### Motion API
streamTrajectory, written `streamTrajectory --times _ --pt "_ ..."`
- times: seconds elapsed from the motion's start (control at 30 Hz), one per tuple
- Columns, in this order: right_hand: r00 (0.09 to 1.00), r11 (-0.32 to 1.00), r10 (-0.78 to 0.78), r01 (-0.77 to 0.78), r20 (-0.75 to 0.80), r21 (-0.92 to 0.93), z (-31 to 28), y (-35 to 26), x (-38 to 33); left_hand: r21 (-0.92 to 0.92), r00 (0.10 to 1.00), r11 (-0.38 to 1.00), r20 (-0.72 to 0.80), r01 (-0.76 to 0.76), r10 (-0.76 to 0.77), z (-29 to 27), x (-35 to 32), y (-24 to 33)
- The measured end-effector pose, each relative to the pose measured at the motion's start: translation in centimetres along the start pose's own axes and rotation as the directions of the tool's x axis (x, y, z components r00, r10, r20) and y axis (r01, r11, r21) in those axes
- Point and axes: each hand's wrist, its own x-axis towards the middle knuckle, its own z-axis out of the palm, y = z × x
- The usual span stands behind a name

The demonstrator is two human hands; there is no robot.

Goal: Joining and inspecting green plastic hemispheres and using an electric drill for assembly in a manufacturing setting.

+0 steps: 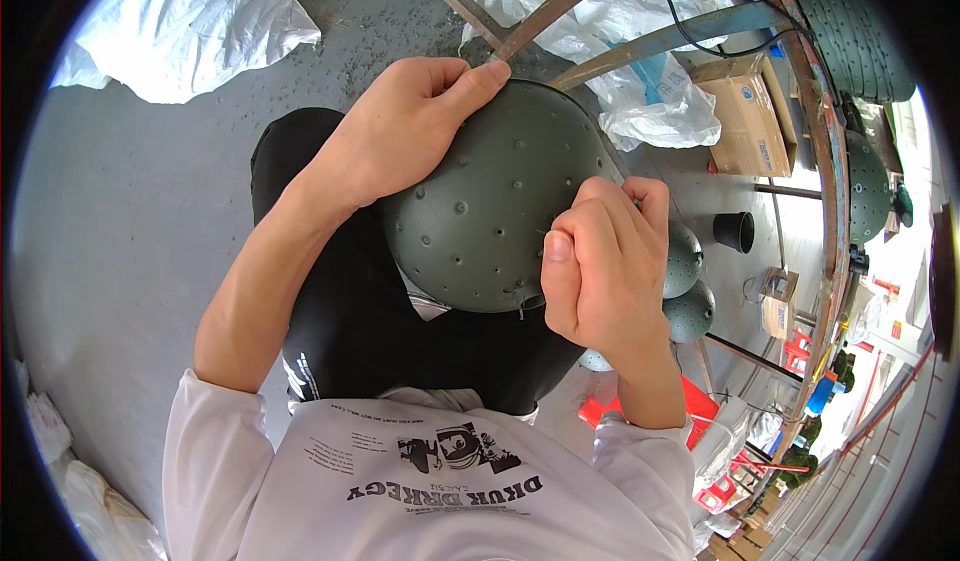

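1. Dark green dome (490, 211) is sitting over the lap (480, 346), mid-scene.
2. Left hand (415, 126) is gripping its far-left edge; right hand (610, 261) is clenching by its right side, contents hidden.
3. Risk: dome rolling rightward if left grip is slipping.

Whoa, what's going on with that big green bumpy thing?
A person in a pale shirt has a dark green dome, dotted with little holes and bumps, over their black trousers. The left hand holds it near the far edge. The right hand is curled up against its right side; anything inside is hidden. More domes are off to the right.
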Motion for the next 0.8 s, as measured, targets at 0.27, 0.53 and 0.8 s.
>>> streamTrajectory --times 0.27,0.53,0.8 --pt "1.000 0.998 -0.010 0.011 0.009 -0.058 0.19 -0.05 0.01 -0.061 0.999 0.997 0.002 0.041 -0.041 0.24 -0.17 0.30" --pt "1.000 0.997 -0.004 0.006 0.024 -0.074 0.28 0.00 0.02 -0.061 0.999 0.997 0.010 0.041 -0.041 0.13 -0.08 0.03" --pt "0.999 0.993 -0.012 0.016 0.035 -0.121 0.56 0.49 -0.01 -0.173 0.997 0.982 0.025 0.074 -0.071 0.50 0.06 0.06"
